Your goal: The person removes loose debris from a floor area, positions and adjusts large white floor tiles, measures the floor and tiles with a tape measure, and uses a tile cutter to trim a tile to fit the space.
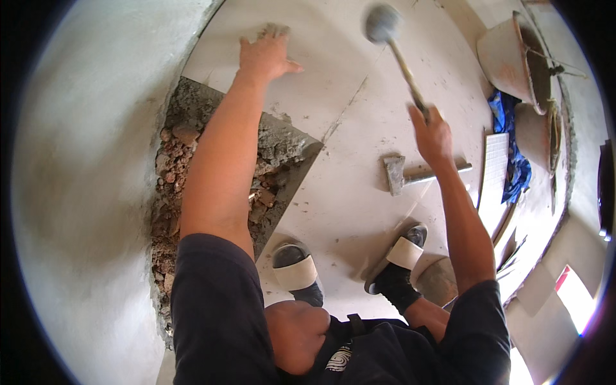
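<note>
My left hand (268, 54) lies with its fingers spread on a large pale floor tile (308, 38) close to the wall. My right hand (433, 138) is wrapped round the handle of a mallet (382, 24). The mallet's rounded grey head is raised over the tiles and blurred by motion. Below my right hand, a hammer-like tool (394, 174) with a flat, dusty head and a metal handle rests on the tiles, partly behind my forearm. Under my left forearm, wet grey mortar (287, 142) borders the tile's near edge.
Broken rubble (168, 173) fills the untiled strip along the grey wall (83, 160). My sandalled feet stand on tiles. At the right are a tilted bucket (507, 58), a second bucket (532, 135), a blue plastic sheet (515, 179) and a leaning white board (494, 160).
</note>
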`<state>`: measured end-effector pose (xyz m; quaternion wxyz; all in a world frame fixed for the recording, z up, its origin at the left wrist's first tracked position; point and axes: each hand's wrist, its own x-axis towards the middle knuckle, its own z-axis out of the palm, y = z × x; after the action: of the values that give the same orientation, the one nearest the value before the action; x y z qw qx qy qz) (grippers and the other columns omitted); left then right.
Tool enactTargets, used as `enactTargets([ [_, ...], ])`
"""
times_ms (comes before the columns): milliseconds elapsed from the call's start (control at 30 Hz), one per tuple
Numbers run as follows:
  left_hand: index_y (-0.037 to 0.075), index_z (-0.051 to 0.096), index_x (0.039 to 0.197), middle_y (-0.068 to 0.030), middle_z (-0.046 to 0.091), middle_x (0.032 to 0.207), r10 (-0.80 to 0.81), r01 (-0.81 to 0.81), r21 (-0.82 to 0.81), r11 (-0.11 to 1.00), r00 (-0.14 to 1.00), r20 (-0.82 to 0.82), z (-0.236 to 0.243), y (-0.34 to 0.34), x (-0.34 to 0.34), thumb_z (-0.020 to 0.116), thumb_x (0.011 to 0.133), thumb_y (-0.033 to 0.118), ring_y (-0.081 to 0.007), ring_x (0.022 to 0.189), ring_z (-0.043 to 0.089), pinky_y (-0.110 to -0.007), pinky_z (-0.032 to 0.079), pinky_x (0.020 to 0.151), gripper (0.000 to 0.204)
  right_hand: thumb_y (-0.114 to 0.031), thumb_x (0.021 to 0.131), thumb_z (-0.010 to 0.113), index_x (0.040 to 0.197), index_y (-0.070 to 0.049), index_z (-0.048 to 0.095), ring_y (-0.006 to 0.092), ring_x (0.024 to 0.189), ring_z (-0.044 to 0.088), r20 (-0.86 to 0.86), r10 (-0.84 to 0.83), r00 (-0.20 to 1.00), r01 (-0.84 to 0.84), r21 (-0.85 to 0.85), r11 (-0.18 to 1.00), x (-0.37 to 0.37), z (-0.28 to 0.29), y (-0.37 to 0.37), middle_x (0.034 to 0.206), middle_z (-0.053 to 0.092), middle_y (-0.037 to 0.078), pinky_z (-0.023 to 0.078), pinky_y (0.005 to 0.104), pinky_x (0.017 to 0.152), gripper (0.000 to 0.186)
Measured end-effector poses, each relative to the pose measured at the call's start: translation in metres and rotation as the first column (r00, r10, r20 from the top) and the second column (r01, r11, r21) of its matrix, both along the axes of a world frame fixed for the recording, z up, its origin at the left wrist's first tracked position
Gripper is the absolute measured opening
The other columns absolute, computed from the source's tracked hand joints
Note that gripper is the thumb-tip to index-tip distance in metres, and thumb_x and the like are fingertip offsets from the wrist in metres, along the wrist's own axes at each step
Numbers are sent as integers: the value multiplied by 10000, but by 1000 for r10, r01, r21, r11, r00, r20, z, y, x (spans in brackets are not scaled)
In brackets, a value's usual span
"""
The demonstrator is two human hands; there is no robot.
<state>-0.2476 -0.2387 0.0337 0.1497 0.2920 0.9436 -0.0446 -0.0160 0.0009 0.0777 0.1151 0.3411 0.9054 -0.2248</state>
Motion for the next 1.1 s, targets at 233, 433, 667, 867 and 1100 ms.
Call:
enactTargets([
  [233,-4,568,1119,-206,630,830,-72,-126,604,787,953,293,19,-118,136,586,858,346,-258,701,631,-396,482,617,437,-468,811,613,997,-73,563,351,803,604,71,-227,971,190,343,920,214,7,86,837,627,168,449,451,721,440],
  [433,-5,625,1004,-174,647,957,227,-430,583,689,892,390,28,-235,316,571,882,265,-334,846,607,-436,468,688,302,-539,800,599,1003,-35,550,345,788,599,21,-397,918,349,437,829,284,-21,100,839,620,171,449,438,701,546],
  [667,-8,619,1052,-201,624,1013,665,-822,432,372,560,493,20,-253,343,511,921,338,-337,942,600,-432,468,808,385,-521,842,543,1006,15,568,371,845,592,188,-363,913,304,279,911,284,-38,85,883,612,213,436,465,752,562],
  [867,34,595,1088,-158,571,1108,654,-579,417,700,755,-50,-10,-262,191,516,919,320,-329,1001,554,-459,433,875,342,-481,840,553,1094,-16,576,368,1025,526,141,-290,947,210,414,886,270,-24,92,1083,558,216,414,460,859,531],
  [1100,161,618,1051,-80,516,1160,272,-299,-2,954,871,-409,-21,-242,110,602,843,258,-258,1064,513,-438,378,867,229,-243,807,594,1100,-36,561,330,1060,510,-67,106,992,-62,475,878,232,-7,87,1107,550,138,398,434,925,360],
])
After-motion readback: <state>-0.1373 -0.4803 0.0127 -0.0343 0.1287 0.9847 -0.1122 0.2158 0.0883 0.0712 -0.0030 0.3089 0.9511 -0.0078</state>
